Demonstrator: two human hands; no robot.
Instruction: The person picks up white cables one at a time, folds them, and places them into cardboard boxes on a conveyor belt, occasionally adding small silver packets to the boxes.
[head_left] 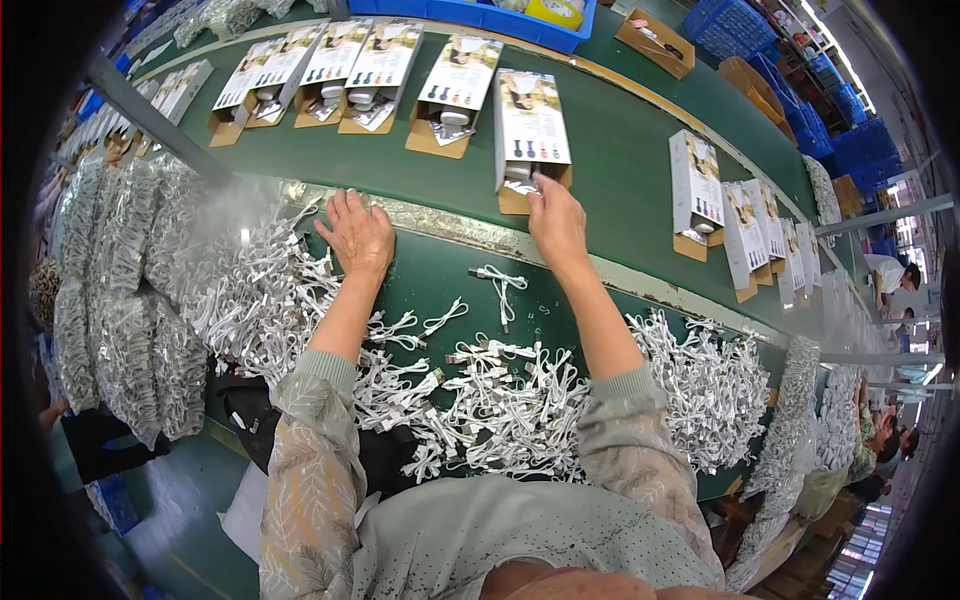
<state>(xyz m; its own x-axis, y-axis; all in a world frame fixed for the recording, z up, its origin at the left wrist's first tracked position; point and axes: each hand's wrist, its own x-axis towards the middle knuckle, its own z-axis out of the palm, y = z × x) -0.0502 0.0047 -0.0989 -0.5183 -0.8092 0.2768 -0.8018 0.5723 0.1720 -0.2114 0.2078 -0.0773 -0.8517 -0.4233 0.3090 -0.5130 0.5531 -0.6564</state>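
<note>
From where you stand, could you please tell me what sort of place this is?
Probably a factory production line: open printed boxes sit along a long green surface, beside heaped white cables.

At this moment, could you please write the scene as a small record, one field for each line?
left hand: palm down at the pale strip along the belt, left hand with fingers spread, nothing seen in it
right hand: right hand at the open end of a printed box; its grip is partly hidden
other boxes: open printed boxes on the green belt, to both sides
cables: loose white cables heaped nearer the person
left side: filled clear bags, stacked
far side: blue bin
</note>
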